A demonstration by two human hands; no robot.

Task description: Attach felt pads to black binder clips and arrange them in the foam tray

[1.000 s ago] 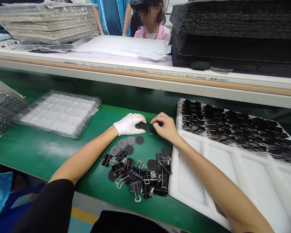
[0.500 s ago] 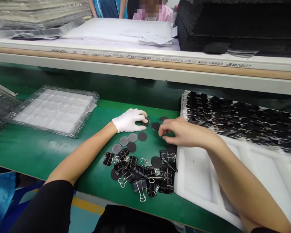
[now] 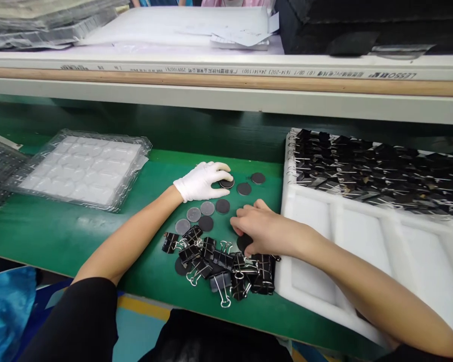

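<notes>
My left hand [image 3: 201, 180], in a white glove, rests on the green table with its fingertips pressed on a small black disc [image 3: 227, 183]. My bare right hand [image 3: 257, 230] lies palm down, fingers curled over a dark disc [image 3: 243, 243] at the edge of a pile of black binder clips [image 3: 222, 266]. Several grey and black discs [image 3: 207, 214] lie between the two hands. Two more discs [image 3: 251, 183] sit just beyond them.
A white foam tray [image 3: 362, 236] at the right holds rows of black clips [image 3: 366, 163] in its far compartment. A clear blister tray [image 3: 81, 168] lies at the left. A shelf rail [image 3: 226, 90] runs across above the green table [image 3: 68, 231].
My right hand has drawn back from the discs near the left hand and come down toward me onto the clip pile. The left hand has stayed on its disc. The view has tilted downward.
</notes>
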